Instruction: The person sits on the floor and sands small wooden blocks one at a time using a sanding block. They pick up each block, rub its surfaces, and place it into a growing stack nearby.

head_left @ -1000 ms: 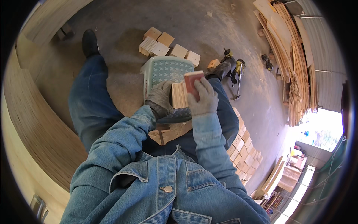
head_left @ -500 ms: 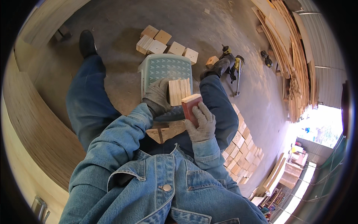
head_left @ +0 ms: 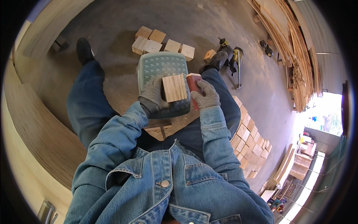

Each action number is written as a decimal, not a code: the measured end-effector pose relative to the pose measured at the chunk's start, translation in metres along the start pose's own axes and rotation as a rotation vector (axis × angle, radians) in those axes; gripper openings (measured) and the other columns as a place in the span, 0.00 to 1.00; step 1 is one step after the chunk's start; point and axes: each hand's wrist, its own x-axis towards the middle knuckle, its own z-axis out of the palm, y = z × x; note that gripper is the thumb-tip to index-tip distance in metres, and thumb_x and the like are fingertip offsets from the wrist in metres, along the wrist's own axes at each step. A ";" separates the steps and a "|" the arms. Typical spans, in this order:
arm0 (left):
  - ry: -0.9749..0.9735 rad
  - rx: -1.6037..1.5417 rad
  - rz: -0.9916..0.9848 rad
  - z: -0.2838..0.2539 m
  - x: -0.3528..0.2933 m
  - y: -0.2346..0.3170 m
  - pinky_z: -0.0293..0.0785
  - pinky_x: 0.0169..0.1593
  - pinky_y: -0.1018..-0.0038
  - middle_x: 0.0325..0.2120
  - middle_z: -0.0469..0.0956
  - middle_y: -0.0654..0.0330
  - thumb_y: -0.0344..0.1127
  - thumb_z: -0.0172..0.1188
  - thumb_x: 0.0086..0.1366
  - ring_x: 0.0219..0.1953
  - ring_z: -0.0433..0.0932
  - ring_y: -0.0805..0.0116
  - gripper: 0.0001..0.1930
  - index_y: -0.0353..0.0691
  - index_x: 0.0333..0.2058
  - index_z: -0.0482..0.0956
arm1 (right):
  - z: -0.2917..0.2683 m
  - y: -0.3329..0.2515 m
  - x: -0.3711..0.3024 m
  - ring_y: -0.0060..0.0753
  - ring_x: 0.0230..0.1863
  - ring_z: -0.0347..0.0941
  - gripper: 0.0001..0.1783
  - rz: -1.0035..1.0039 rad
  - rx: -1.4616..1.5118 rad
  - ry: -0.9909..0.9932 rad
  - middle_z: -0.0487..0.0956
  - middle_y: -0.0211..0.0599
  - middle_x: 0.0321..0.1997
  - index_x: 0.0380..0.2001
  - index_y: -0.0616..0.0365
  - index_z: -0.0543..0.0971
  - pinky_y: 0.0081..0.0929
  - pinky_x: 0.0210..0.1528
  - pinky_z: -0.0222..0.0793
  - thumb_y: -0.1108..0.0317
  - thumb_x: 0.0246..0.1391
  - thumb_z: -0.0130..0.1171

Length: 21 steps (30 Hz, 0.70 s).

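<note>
My left hand [head_left: 155, 94], in a grey knit glove, grips the left side of a layered plywood block [head_left: 174, 88] above a pale green plastic stool [head_left: 162, 61]. My right hand [head_left: 207, 95], gloved alike, is closed round a sanding block [head_left: 194, 84], a small piece of wood with a reddish-brown face. The sanding block stands upright just right of the plywood block, close to its right side; whether the two touch, I cannot tell. The stool stands between my legs, with its textured top partly covered by my left hand and the block.
Several wooden blocks [head_left: 172, 46] sit on the floor beyond the stool. Yellow-and-black power tools [head_left: 238, 56] lie near my right foot. Rows of blocks [head_left: 249, 140] spread beside my right leg. Long boards [head_left: 294, 48] are stacked at far right; a large wooden sheet [head_left: 41, 130] curves along the left.
My right hand has turned the sanding block more upright and moved it from the plywood block's lower right corner up along its right side. The plywood block has shifted slightly left.
</note>
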 end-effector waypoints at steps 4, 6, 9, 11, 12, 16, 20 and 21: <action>0.049 -0.051 0.043 -0.007 -0.009 0.012 0.66 0.72 0.53 0.62 0.69 0.38 0.60 0.79 0.46 0.66 0.70 0.39 0.58 0.38 0.70 0.61 | 0.002 0.027 -0.007 0.46 0.68 0.76 0.34 -0.021 -0.017 -0.037 0.78 0.46 0.68 0.59 0.59 0.83 0.34 0.71 0.72 0.66 0.46 0.80; 0.034 -0.060 0.047 -0.008 -0.011 0.002 0.66 0.72 0.52 0.64 0.69 0.36 0.65 0.76 0.51 0.67 0.70 0.39 0.58 0.37 0.72 0.59 | 0.006 0.016 -0.006 0.47 0.68 0.76 0.34 -0.071 -0.033 -0.065 0.79 0.47 0.67 0.58 0.59 0.84 0.35 0.70 0.72 0.66 0.46 0.80; 0.029 -0.103 0.054 -0.005 -0.013 -0.009 0.66 0.71 0.52 0.64 0.68 0.35 0.67 0.72 0.57 0.68 0.70 0.39 0.56 0.36 0.72 0.58 | 0.009 0.003 -0.005 0.45 0.66 0.77 0.34 -0.122 -0.103 -0.064 0.79 0.45 0.66 0.58 0.58 0.83 0.33 0.69 0.73 0.67 0.45 0.81; 0.041 -0.132 0.057 -0.003 -0.014 -0.011 0.66 0.71 0.52 0.63 0.69 0.36 0.64 0.73 0.57 0.67 0.70 0.38 0.54 0.36 0.71 0.59 | 0.009 -0.001 -0.008 0.44 0.65 0.77 0.35 -0.134 -0.132 -0.048 0.79 0.44 0.65 0.58 0.58 0.83 0.33 0.69 0.74 0.68 0.45 0.81; 0.052 -0.143 0.058 -0.002 -0.015 -0.009 0.66 0.71 0.52 0.63 0.69 0.37 0.61 0.74 0.57 0.66 0.70 0.37 0.52 0.36 0.70 0.61 | 0.008 -0.001 -0.008 0.44 0.65 0.77 0.34 -0.139 -0.156 -0.042 0.79 0.44 0.65 0.58 0.58 0.83 0.33 0.69 0.74 0.68 0.45 0.81; 0.030 -0.244 0.134 -0.006 -0.012 0.002 0.71 0.68 0.56 0.62 0.71 0.41 0.51 0.80 0.56 0.65 0.73 0.44 0.47 0.36 0.67 0.66 | 0.008 -0.010 -0.010 0.45 0.66 0.77 0.33 -0.130 -0.152 0.012 0.79 0.45 0.66 0.58 0.58 0.83 0.34 0.69 0.74 0.67 0.46 0.80; 0.091 -0.300 0.091 -0.010 -0.015 0.008 0.73 0.67 0.60 0.60 0.73 0.47 0.42 0.83 0.54 0.63 0.75 0.51 0.43 0.37 0.64 0.70 | 0.012 -0.020 -0.011 0.47 0.66 0.77 0.32 -0.134 -0.143 0.055 0.78 0.46 0.67 0.58 0.57 0.83 0.35 0.69 0.74 0.65 0.48 0.79; 0.099 -0.367 0.068 -0.009 -0.015 0.001 0.73 0.67 0.61 0.60 0.74 0.49 0.42 0.83 0.54 0.63 0.76 0.52 0.43 0.37 0.64 0.70 | 0.014 -0.019 -0.010 0.47 0.67 0.76 0.32 -0.161 -0.142 0.052 0.78 0.46 0.67 0.59 0.57 0.83 0.35 0.69 0.73 0.65 0.49 0.78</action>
